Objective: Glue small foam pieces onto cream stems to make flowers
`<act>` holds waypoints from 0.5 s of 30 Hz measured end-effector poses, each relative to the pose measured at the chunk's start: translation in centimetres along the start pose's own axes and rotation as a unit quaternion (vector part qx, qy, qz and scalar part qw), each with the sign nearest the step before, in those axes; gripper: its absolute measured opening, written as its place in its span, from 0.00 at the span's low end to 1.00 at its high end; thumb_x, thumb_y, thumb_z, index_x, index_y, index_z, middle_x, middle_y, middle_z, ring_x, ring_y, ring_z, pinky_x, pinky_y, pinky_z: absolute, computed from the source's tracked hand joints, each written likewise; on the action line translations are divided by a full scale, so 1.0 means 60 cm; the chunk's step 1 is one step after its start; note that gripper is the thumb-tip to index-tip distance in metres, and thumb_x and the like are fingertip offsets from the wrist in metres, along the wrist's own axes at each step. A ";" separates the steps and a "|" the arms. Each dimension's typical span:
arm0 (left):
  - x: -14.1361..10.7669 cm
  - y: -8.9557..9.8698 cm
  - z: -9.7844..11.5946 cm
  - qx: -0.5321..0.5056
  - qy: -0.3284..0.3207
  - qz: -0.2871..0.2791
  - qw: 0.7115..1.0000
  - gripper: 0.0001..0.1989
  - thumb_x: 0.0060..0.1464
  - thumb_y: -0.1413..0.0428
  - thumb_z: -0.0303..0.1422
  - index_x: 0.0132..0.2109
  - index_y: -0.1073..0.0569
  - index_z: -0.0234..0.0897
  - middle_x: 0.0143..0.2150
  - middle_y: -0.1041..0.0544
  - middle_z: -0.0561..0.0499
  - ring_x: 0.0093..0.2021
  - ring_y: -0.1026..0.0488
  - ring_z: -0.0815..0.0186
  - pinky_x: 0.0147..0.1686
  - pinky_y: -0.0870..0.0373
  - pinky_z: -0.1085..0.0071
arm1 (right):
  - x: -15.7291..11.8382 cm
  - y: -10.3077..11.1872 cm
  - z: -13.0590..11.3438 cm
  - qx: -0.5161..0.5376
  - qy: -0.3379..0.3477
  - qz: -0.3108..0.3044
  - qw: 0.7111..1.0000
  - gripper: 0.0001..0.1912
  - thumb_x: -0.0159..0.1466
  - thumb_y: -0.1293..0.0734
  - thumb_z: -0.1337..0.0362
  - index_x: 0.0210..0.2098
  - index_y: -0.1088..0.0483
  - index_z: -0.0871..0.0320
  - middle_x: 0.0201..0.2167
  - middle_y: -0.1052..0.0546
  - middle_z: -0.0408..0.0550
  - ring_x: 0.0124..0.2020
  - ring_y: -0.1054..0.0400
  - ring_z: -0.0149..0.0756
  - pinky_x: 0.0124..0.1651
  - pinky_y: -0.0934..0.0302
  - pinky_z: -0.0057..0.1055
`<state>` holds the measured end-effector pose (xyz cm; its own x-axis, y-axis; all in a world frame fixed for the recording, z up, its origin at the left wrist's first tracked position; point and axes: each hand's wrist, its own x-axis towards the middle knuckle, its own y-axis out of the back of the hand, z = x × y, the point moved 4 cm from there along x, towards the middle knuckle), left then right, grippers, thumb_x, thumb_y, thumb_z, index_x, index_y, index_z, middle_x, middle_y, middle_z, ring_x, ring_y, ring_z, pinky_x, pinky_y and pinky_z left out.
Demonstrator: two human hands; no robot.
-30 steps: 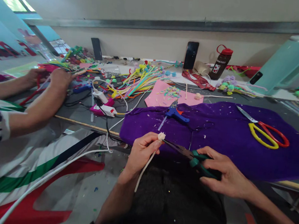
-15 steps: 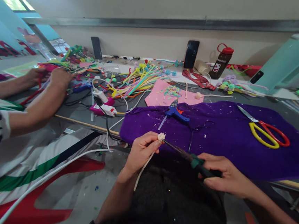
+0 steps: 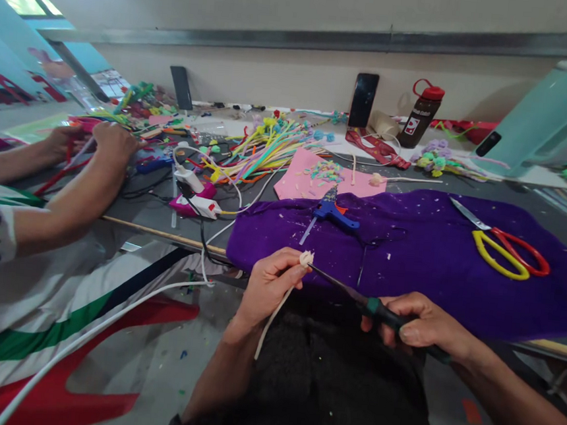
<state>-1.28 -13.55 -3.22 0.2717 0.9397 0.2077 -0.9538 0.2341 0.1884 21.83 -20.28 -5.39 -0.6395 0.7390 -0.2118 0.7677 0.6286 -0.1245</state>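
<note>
In my left hand [image 3: 270, 284], thumb and fingers pinch a small cream flower head [image 3: 306, 259] at its base. Its cream stem [image 3: 271, 324] hangs below the fingers. My right hand [image 3: 415, 323] wraps round the dark green-and-black handle of a soldering iron [image 3: 339, 285], whose thin metal tip reaches the right side of the flower. Both hands are over the near edge of a purple cloth [image 3: 439, 252]. A blue glue gun [image 3: 333, 215] rests on the cloth just beyond the flower. Scissors [image 3: 503, 251] with red and yellow handles lie open to the right.
Colourful pipe-cleaner stems [image 3: 262, 148] and a pink sheet [image 3: 299, 181] with small bits lie behind. A white power strip [image 3: 199, 205] with cables is left. A phone [image 3: 363, 100], bottle [image 3: 421, 115] and teal jug [image 3: 554, 117] stand at the back. A co-worker's hands [image 3: 113, 148] work at far left.
My right hand has shifted its hold on the soldering iron, and more handle shows behind the thumb. My left hand and the flower stay almost still.
</note>
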 end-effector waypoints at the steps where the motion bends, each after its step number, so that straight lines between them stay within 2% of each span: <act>1: 0.000 0.000 0.000 -0.002 0.000 0.001 1.000 0.06 0.51 0.46 0.33 0.31 0.25 0.36 0.32 0.27 0.51 0.24 0.34 0.73 0.24 0.36 0.75 | 0.001 0.000 0.002 0.016 0.002 -0.006 1.000 0.19 0.52 0.35 0.51 0.30 0.26 0.63 0.39 0.28 0.52 0.24 0.39 0.28 0.23 0.46 0.25; 4: 0.001 -0.001 0.001 -0.010 0.002 0.006 1.000 0.07 0.50 0.45 0.32 0.29 0.25 0.36 0.32 0.27 0.51 0.25 0.34 0.72 0.24 0.36 0.75 | 0.006 -0.001 -0.002 -0.004 0.029 -0.008 1.000 0.19 0.51 0.35 0.51 0.28 0.27 0.63 0.37 0.29 0.51 0.28 0.38 0.31 0.27 0.45 0.27; 8: 0.001 -0.002 0.001 -0.025 0.011 0.020 0.999 0.07 0.50 0.45 0.32 0.29 0.25 0.36 0.30 0.28 0.51 0.24 0.35 0.73 0.24 0.37 0.75 | 0.004 -0.007 -0.027 -0.126 0.071 0.012 0.989 0.16 0.52 0.33 0.53 0.24 0.29 0.62 0.31 0.34 0.47 0.33 0.39 0.34 0.36 0.45 0.30; 15: 0.000 -0.002 -0.003 -0.030 0.011 0.015 0.999 0.06 0.50 0.45 0.33 0.31 0.25 0.36 0.30 0.28 0.52 0.24 0.34 0.73 0.24 0.36 0.75 | -0.017 -0.018 -0.052 -0.228 0.087 0.050 0.968 0.11 0.56 0.36 0.59 0.25 0.32 0.60 0.35 0.35 0.47 0.36 0.39 0.35 0.39 0.44 0.31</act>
<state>-1.21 -13.53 -3.43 0.2409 0.9514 0.1917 -0.9676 0.2200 0.1240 21.52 -20.96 -2.01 -0.5906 0.8064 -0.0294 0.7534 0.5641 0.3380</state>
